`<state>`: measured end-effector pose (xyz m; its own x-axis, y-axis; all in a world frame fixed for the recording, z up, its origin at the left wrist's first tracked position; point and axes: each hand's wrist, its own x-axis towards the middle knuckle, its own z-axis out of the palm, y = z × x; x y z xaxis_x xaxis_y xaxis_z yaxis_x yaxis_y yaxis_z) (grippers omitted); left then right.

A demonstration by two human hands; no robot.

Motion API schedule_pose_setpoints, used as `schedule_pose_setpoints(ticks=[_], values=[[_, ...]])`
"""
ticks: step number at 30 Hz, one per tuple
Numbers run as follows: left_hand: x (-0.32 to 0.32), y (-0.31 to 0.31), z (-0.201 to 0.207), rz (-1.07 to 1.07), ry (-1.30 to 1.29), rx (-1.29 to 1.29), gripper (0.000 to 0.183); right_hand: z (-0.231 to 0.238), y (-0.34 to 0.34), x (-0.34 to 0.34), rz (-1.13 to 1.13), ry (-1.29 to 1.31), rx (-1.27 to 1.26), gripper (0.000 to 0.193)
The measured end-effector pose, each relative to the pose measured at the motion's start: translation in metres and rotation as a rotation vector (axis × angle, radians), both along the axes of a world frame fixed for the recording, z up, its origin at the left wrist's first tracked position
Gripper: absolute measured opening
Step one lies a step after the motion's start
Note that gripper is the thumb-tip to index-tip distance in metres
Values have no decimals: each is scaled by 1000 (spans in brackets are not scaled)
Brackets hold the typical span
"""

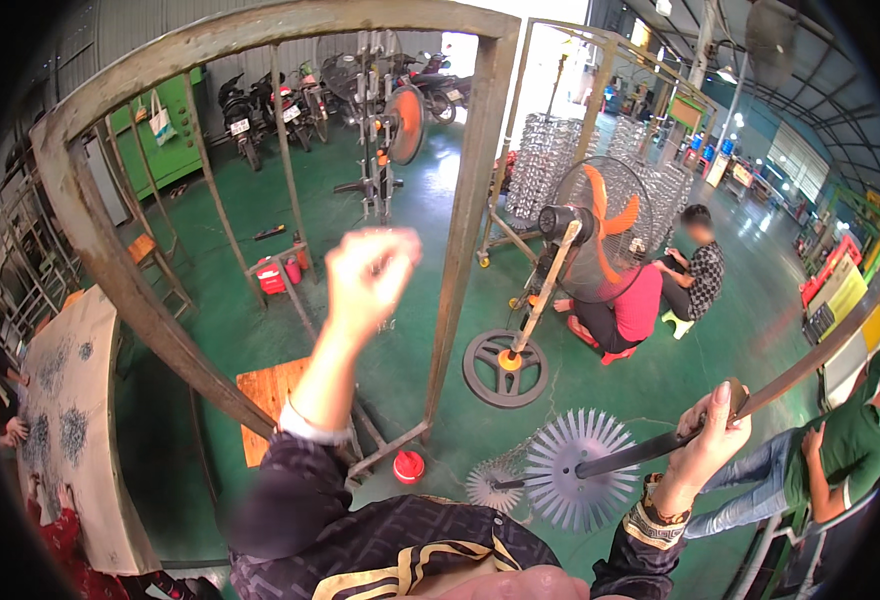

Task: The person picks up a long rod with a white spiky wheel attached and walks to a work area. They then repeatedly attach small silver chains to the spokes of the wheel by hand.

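Observation:
My left hand (372, 275) is raised inside a tall brown metal frame (290, 30). Its fingers are curled together and slightly blurred; what they hold, if anything, cannot be made out. Just beyond it hangs a vertical column of small metal parts (368, 130). On the right, my right hand (712, 428) is closed around a dark metal bar (640, 452), thumb pointing up. Below that hand, at the bar's far end, is a round silvery disc with radial slits (582, 425), and a smaller slitted disc (495, 484) lies beside it.
Two floor fans with orange blades (615, 225) stand ahead. Two people (615, 310) sit low beyond the nearer fan; another person in green (840, 450) stands at right. A table with dark small parts (70, 430) is at left, with hands over it. A red container (409, 466) sits on the floor.

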<state>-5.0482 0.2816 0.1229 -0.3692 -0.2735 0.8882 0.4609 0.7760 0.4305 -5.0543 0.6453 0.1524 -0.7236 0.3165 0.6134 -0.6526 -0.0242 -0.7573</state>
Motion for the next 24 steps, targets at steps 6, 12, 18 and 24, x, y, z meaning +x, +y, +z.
schedule_pose_setpoints(ticks=[6, 12, 18, 24], values=[[-41, -104, 109, 402, 302, 25, 20, 1, -7, 4, 52, -27, -32, 24], [-86, -123, 167, 686, 153, -40, 29, -2, 0, 5, 2, -5, -27, 24], [-110, -141, 175, 860, 71, -101, 36, -6, 3, 5, 5, 4, -33, 25], [-112, -166, 181, 914, 295, -285, 32, -7, 8, 4, -67, -23, 13, 26]])
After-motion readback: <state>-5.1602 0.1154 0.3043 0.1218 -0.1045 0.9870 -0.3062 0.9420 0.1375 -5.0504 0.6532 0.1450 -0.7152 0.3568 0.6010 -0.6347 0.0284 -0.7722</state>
